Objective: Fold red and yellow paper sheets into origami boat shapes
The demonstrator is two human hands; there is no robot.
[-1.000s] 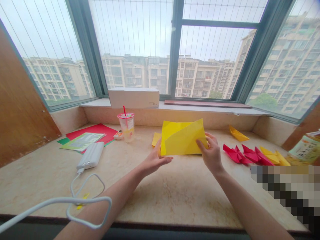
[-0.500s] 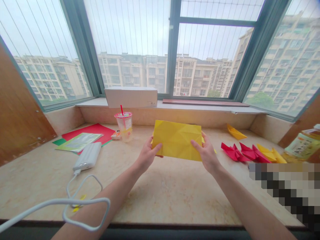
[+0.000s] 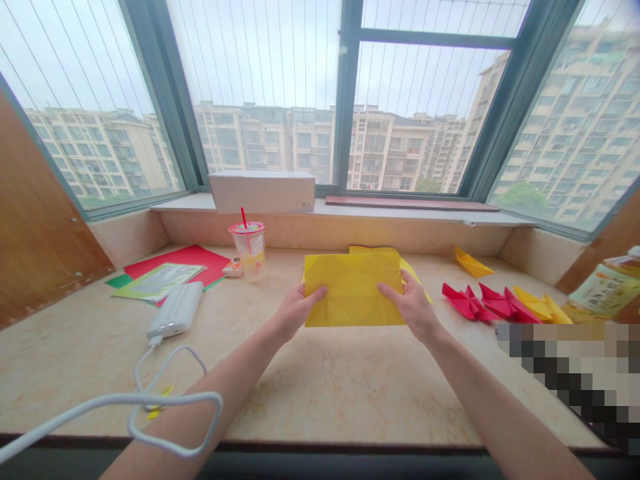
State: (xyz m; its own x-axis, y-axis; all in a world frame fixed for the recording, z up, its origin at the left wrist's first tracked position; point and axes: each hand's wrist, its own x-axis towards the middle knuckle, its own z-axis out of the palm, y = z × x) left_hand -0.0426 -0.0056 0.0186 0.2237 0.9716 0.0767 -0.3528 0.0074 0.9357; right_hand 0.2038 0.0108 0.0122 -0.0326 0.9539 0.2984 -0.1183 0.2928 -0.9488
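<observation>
Paper point(image 3: 353, 293), yellow, creased, held in front of you over counter point(image 3: 325, 400). Your left hand point(image 3: 293, 312) pinches left edge, right hand point(image 3: 414, 303) pinches right edge, thumbs on near face. Beyond, to left, cup point(image 3: 250, 257) with red straw point(image 3: 243, 217); farther, white box point(image 3: 263, 193) on sill point(image 3: 380, 211); behind, window point(image 3: 260, 53), then buildings point(image 3: 270, 147).

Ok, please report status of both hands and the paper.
Left hand, right hand: grip on opposite edges, thumbs in front. Yellow rectangular paper: faintly creased, held between them. White looped cable: overlaps left forearm in view, not paper.
</observation>
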